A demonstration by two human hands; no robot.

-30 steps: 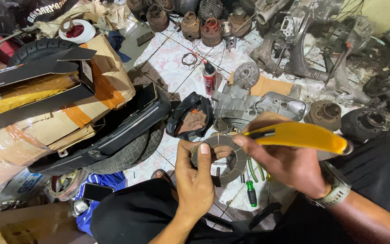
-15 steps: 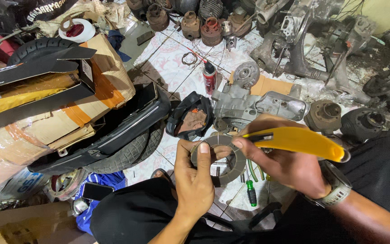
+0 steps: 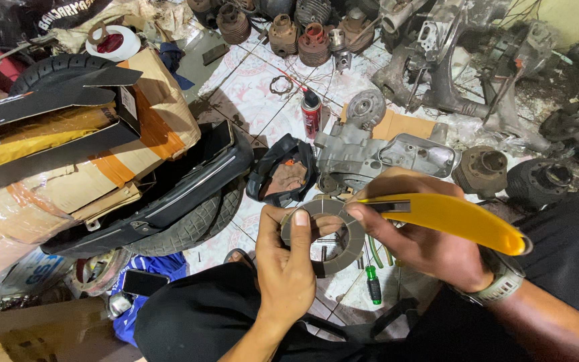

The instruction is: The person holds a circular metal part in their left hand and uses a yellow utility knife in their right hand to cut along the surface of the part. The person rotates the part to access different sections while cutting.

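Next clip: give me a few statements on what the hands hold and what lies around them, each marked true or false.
1. The left hand holds a grey ring-shaped disc. True.
2. The right hand holds a green screwdriver. False: it holds a yellow-handled cutter; the green-handled screwdriver lies on the floor.
3. A red spray can stands on the tiled floor. True.
4. The tyre lies right of the hands. False: it lies to their left.
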